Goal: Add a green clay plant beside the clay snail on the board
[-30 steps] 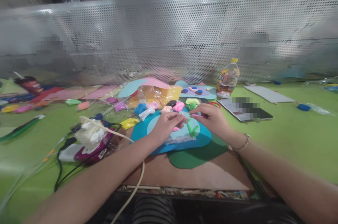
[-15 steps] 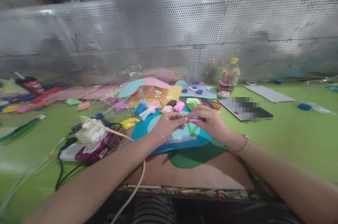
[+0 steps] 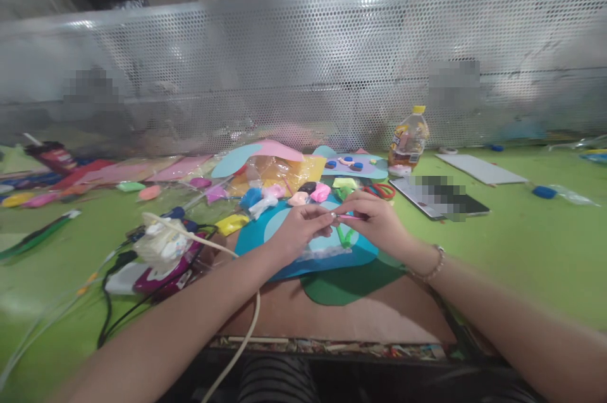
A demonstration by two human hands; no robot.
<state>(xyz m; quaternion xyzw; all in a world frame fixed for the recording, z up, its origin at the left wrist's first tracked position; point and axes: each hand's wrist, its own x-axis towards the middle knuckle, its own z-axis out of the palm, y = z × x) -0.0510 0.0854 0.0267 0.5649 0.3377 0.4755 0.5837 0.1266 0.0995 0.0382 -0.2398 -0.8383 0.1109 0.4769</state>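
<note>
My right hand pinches a thin pink stick, which points left toward my other hand. My left hand is closed, thumb against fingers, at the stick's left end; whatever it grips there is too small to make out. Both hands meet above a blue paper shape with a pale blue oval on it. A green V-shaped strip and a whitish bumpy strip lie on that paper. Beneath it a dark green paper shape sticks out toward me.
Coloured clay lumps sit just behind the hands. A power strip with plugs and cables lies left. To the right are a phone-like tablet, a bottle and a white board. A perforated metal screen stands behind.
Both hands stay nearly in place, still together around the pink stick. The view has shifted very slightly; the things on the table have not moved.
</note>
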